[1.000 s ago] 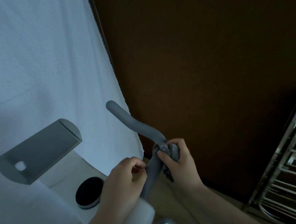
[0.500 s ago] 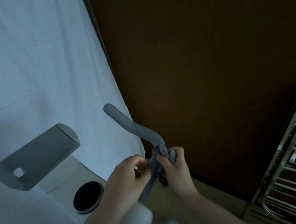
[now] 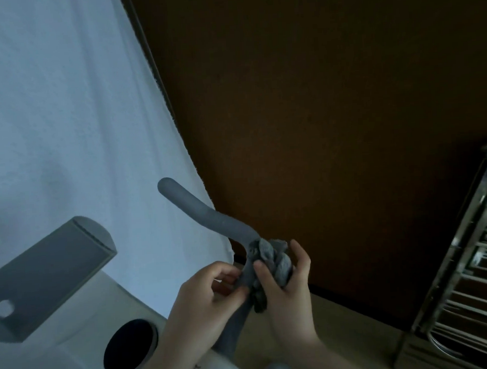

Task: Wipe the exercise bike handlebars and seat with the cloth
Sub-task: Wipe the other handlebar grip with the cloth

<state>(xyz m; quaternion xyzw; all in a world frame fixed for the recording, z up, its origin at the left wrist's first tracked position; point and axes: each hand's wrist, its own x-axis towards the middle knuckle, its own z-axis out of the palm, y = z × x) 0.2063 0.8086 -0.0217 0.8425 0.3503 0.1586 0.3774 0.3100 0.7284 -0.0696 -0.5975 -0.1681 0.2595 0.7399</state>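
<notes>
**Crumpled cloth pressed to the handlebar bend**

The right hand [image 3: 286, 290] grasps a bunched grey cloth [image 3: 272, 256], soft and nubbly, against the matte, rounded grey handlebar [image 3: 207, 215] at its bend; the left hand [image 3: 209, 297] pinches the bar just below; the bar's blunt far end stands free before the white curtain [image 3: 62, 124]; a chrome wire rack [image 3: 470, 270] stands well apart, right.

Dim, underexposed indoor scene, bluish cast. Pale daylight glows through white curtain [image 3: 62, 124] at left; brown wall [image 3: 331, 107] sinks into shadow. Soft focus throughout; wide-angle bending at edges.
</notes>
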